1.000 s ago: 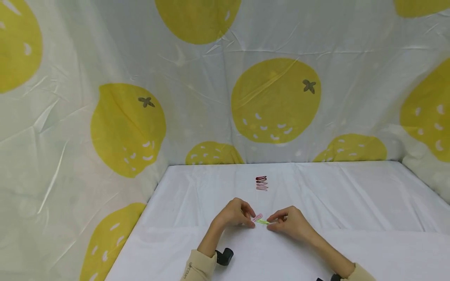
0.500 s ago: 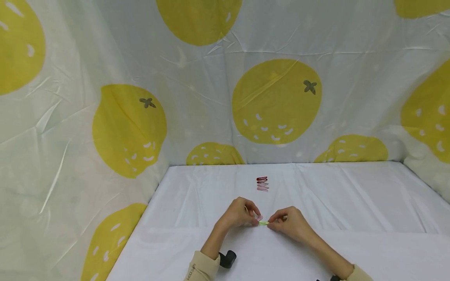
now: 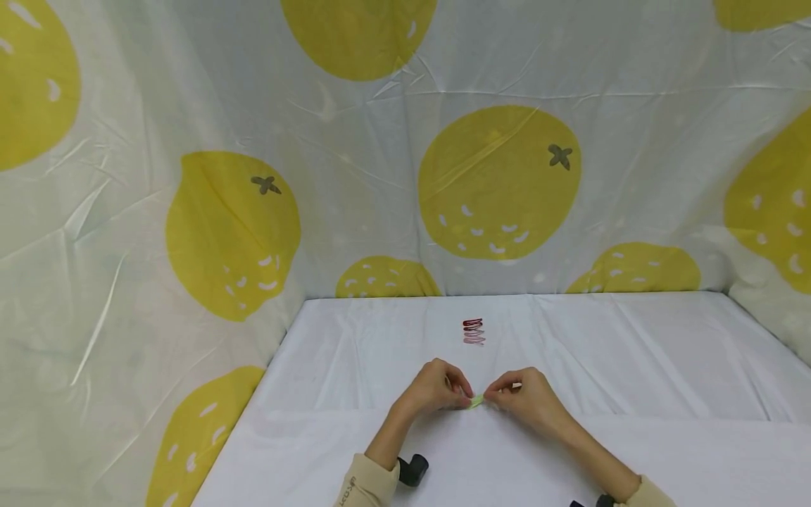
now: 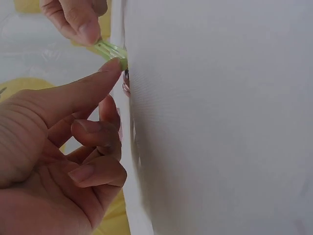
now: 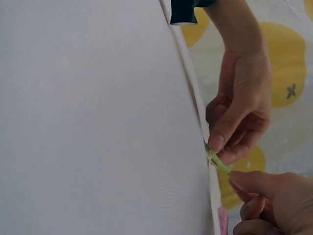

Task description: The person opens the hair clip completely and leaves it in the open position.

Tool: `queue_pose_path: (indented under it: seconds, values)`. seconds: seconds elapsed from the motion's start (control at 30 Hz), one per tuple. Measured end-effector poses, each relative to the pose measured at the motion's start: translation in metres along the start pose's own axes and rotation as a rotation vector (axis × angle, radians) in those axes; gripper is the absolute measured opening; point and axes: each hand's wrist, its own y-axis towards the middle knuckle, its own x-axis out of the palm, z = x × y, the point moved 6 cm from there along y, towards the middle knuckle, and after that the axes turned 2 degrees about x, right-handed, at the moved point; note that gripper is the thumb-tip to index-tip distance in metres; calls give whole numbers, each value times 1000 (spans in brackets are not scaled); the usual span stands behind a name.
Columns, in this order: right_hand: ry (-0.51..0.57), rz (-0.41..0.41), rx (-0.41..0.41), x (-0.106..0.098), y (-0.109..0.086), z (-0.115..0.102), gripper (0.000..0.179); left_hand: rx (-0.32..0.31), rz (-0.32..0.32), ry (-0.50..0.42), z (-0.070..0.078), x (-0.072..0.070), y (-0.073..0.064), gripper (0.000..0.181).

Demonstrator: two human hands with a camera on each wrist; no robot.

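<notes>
A light green snap hair clip (image 3: 477,401) is held between both hands near the middle of the white table. My left hand (image 3: 437,386) pinches one end with thumb and finger; in the left wrist view that thumb lies over the clip (image 4: 111,50), and the other fingers curl loosely below. The opposite end is pinched by my right hand (image 3: 524,398), as the right wrist view also shows at the clip (image 5: 218,161). A pink clip seen earlier at the left fingers is hidden in the head view. Further back lies a short column of red and pink hair clips (image 3: 473,332).
The white cloth-covered table (image 3: 621,352) runs back to a lemon-print curtain (image 3: 355,176). A black wrist camera (image 3: 414,470) sits on the left wrist, beside the beige sleeve (image 3: 367,480).
My left hand has moved slightly right, up to the right fingers. The pink clip at the left fingers has gone out of sight, and the green clip now tilts up to the right.
</notes>
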Motion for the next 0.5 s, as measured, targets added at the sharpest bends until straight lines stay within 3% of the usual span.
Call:
queue_pose_path:
  seconds: [0.2,0.5]
  values:
    - [22,42,-6,-6,2,-2,11,10,17,-14,3,1,2,8]
    - [105,123,130,-8,4,7,12,-3,7,-70,5,-4,-2,4]
